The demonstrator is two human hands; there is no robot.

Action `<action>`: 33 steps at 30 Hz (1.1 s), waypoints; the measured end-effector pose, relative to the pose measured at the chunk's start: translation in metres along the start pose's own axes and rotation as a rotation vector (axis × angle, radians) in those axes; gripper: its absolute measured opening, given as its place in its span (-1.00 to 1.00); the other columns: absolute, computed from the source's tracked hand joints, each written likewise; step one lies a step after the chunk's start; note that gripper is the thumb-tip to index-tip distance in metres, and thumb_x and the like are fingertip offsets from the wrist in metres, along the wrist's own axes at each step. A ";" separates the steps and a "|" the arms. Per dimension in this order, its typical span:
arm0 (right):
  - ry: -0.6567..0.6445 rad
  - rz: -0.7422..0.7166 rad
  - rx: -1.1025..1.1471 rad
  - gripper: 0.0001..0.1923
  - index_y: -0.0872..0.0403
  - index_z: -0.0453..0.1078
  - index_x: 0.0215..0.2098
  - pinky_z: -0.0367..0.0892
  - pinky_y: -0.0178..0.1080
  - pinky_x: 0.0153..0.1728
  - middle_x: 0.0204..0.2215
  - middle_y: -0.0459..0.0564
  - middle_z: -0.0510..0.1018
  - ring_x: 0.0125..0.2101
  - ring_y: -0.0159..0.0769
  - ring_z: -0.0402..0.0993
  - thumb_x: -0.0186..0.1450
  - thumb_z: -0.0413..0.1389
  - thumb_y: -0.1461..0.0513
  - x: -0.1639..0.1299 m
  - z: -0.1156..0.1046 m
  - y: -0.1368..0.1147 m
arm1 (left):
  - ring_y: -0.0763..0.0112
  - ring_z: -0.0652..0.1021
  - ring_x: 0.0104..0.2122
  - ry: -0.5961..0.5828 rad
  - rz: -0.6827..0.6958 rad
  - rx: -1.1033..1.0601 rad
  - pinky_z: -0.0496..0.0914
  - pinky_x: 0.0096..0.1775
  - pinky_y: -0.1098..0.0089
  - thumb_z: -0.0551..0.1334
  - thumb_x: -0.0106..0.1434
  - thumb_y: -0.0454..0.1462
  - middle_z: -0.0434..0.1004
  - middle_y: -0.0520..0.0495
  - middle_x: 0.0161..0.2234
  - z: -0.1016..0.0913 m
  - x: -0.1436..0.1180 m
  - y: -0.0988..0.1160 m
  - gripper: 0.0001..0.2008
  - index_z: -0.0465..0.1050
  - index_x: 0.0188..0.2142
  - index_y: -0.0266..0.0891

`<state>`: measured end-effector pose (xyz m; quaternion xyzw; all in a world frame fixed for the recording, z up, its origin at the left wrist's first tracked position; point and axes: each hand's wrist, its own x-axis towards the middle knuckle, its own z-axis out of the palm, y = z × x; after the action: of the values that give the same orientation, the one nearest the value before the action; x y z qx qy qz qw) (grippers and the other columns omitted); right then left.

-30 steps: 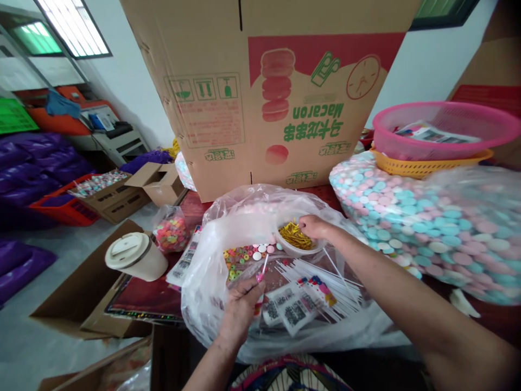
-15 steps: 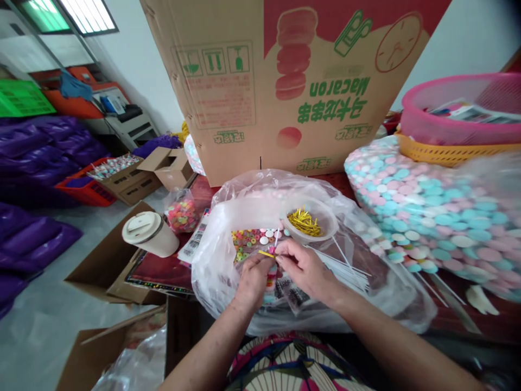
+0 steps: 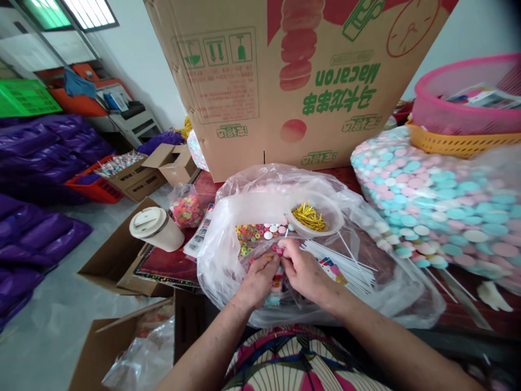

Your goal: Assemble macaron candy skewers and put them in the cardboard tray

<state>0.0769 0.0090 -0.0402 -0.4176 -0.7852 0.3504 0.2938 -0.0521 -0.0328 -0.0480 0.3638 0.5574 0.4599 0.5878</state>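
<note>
My left hand [image 3: 259, 278] and my right hand [image 3: 303, 276] meet over a tray lined with clear plastic. Both are closed, fingertips pinched together at the neck of a small clear packet of candy [image 3: 277, 281], which hangs below them. A bit of pink shows at the fingertips, and a white stick pokes up beyond them. The twist tie at the neck is hidden by my fingers. Just beyond lie colourful ring candies [image 3: 249, 234] and white and pink round candies [image 3: 268, 235]. A clear bowl [image 3: 338, 221] holds gold twist ties [image 3: 308, 216]. White sticks [image 3: 353, 271] lie to the right.
A tall cardboard carton [image 3: 236, 155] stands behind the tray. At the right is a big bag of pastel candies [image 3: 451, 190], with pink [image 3: 431, 111] and yellow baskets above. A lidded cup [image 3: 165, 233] and a bag of bright candies [image 3: 187, 209] stand left.
The gold twist tie that stuck out over my left fingers is no longer visible. My right fingers have curled in closer at the packet's neck. The view has shifted slightly.
</note>
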 end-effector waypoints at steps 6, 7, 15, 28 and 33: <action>0.103 0.043 0.079 -0.92 0.06 0.30 -0.32 0.24 -0.34 -0.43 -0.55 -0.12 0.40 -0.51 -0.36 0.32 0.24 -0.02 0.25 -0.009 -0.009 -0.006 | 0.60 0.23 -0.66 -0.088 -0.044 -0.242 0.09 -0.58 0.50 0.37 0.02 0.01 0.27 0.11 -0.65 -0.002 0.002 0.002 -0.60 0.39 -0.50 -0.31; 0.038 0.028 0.055 -0.89 0.06 0.30 -0.43 0.22 -0.34 -0.44 -0.56 -0.12 0.39 -0.52 -0.38 0.30 0.25 -0.01 0.25 -0.009 -0.017 -0.008 | 0.59 0.26 -0.66 -0.143 -0.108 -0.291 0.12 -0.57 0.50 0.42 -0.03 -0.02 0.31 0.08 -0.65 -0.003 0.001 0.005 -0.60 0.42 -0.50 -0.32; -0.111 0.125 0.120 -0.83 0.10 0.43 -0.31 0.14 -0.37 -0.53 -0.60 -0.17 0.38 -0.58 -0.43 0.21 0.22 0.06 0.19 -0.002 -0.054 -0.019 | 0.57 0.37 -0.66 -0.124 -0.166 -0.529 0.23 -0.60 0.51 0.53 -0.19 -0.18 0.42 0.03 -0.64 0.012 0.001 0.023 -0.64 0.50 -0.51 -0.36; -0.450 -0.054 0.565 -0.81 0.08 0.42 -0.36 0.36 -0.31 -0.38 -0.47 -0.09 0.53 -0.45 -0.37 0.46 0.31 0.08 0.14 -0.004 -0.058 -0.015 | 0.51 0.48 -0.61 -0.509 -0.269 -0.590 0.40 -0.48 0.47 0.55 -0.21 -0.22 0.48 0.04 -0.56 0.008 -0.004 0.032 -0.47 0.45 -0.24 -0.30; -0.100 -0.096 0.270 -0.73 0.08 0.24 -0.52 0.22 -0.36 -0.48 -0.57 -0.13 0.41 -0.53 -0.43 0.31 0.35 -0.02 0.22 -0.009 -0.047 -0.017 | 0.58 0.45 -0.63 -0.328 -0.200 -0.629 0.37 -0.51 0.54 0.51 -0.08 -0.22 0.47 0.06 -0.56 0.013 -0.002 0.030 -0.62 0.43 -0.32 -0.30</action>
<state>0.1088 0.0087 -0.0008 -0.3183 -0.7637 0.4586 0.3243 -0.0436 -0.0243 -0.0178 0.1782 0.3198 0.4845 0.7945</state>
